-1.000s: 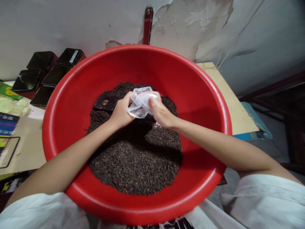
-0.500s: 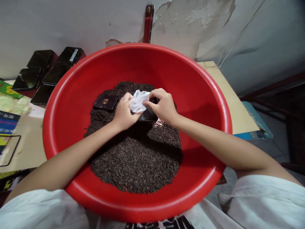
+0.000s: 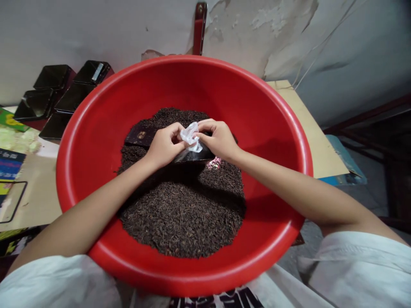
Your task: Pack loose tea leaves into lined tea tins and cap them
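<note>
A clear plastic bag (image 3: pixel 192 136) is bunched between my two hands. My left hand (image 3: pixel 165 145) pinches its left side, and my right hand (image 3: pixel 220 137) pinches the gathered top from the right. Below them, a dark glossy box (image 3: pixel 195 156) sits on loose dark tea leaves (image 3: pixel 186 218); the bag comes up out of its opening. A dark lid (image 3: pixel 139 134) with a small gold mark lies on the leaves to the left, partly behind my left hand. All of this is inside a large red basin (image 3: pixel 105 128).
Several dark open boxes (image 3: pixel 53 77) stand left of the basin. Printed packets (image 3: pixel 11 162) lie on the left tabletop. A tan board (image 3: pixel 308 132) extends on the right. A dark red strip (image 3: pixel 199 28) leans upright against the peeling wall.
The bag's spread top is now gathered into a narrower bunch. My hands have drawn closer together around it, and the left hand covers more of the lid.
</note>
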Available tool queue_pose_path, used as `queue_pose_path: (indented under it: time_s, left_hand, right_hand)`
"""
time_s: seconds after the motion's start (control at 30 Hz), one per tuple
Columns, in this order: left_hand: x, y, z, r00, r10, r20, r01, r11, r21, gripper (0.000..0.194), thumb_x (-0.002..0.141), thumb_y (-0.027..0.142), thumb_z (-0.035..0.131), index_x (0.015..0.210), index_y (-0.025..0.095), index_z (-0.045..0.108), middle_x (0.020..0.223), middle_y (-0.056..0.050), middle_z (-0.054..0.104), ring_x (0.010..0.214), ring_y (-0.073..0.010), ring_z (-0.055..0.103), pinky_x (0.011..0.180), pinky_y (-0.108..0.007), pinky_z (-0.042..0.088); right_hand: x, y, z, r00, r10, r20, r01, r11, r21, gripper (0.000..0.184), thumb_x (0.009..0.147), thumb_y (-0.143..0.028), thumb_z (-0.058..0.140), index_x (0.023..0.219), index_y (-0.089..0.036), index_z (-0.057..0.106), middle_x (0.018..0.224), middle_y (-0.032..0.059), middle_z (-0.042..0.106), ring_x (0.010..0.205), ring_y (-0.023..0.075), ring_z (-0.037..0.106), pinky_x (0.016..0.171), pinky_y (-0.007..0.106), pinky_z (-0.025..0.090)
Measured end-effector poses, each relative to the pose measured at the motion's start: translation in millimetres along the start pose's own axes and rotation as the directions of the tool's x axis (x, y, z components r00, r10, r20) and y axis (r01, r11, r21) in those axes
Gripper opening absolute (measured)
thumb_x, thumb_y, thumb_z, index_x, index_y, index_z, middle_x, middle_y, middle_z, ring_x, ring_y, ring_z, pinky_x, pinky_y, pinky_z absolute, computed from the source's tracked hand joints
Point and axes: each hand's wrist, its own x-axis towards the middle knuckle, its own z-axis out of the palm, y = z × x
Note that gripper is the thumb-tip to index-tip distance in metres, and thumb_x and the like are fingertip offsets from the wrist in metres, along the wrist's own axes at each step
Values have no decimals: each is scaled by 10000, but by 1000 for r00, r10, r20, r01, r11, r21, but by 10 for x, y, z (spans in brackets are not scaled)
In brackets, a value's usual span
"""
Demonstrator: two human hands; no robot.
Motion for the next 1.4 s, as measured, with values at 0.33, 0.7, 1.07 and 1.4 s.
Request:
queue_pose_path:
  time_s: [0.33,0.7,1.07,1.4]
  left_hand:
    - [-26,-30,150,946,-19,-323,137,929,345,312,703,293,621,522,203,383,625,-17,506,757,-222,436,766,-392,362]
    - [-97,-51,80,920,391,-4,-344,814,467,588,732,532,649,1192,186,531,1204,-123,594,1166,-320,509,1043,-485,346]
    - [-6,-213,188,881,418,221,-463,671,579,672,713,469,727,1213,71,520,1182,-200,618,1107,-311,590,978,-458,468]
    - [56,-178,36,916,346,204,-401,760,511,388,763,383,608,1083,164,627,1196,-117,556,1145,-300,517,1019,-495,397]
  right_hand:
    - [-68,-31,56,973,-229,40,229,919,-321,247,825,-452,564,880,-230,657,1000,69,608,981,232,511,864,406,386]
    - [115,70,-62,997,-38,-61,18,950,-310,132,722,-123,645,835,-186,621,820,14,506,784,157,470,795,363,412]
    - [36,111,-22,987,-161,31,141,743,-655,248,865,-210,438,829,-151,676,972,109,610,970,248,554,926,470,427]
    - [-173,8,22,897,-26,441,392,505,-769,906,752,-545,618,1373,53,343,1448,284,307,1361,414,247,1142,575,135]
